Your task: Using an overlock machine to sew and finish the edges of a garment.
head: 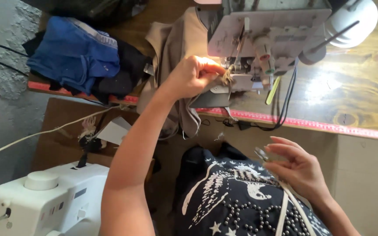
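Note:
My left hand point(193, 76) reaches up to a white overlock sewing machine point(270, 32) on the wooden table point(355, 87). Its fingers pinch a tuft of threads at the needle area, over a dark grey piece of cloth point(211, 99). A tan garment point(173, 48) hangs from the table beside that hand. Lower right, over my lap, my right hand point(296, 168) holds small metal snips point(261, 154) between thumb and fingers.
A pile of blue point(73, 52) and black clothes lies at the table's left end. A second white sewing machine point(44, 199) stands at lower left. Black cables point(285, 109) hang over the table's red edge. A white cord point(44, 133) crosses the left side.

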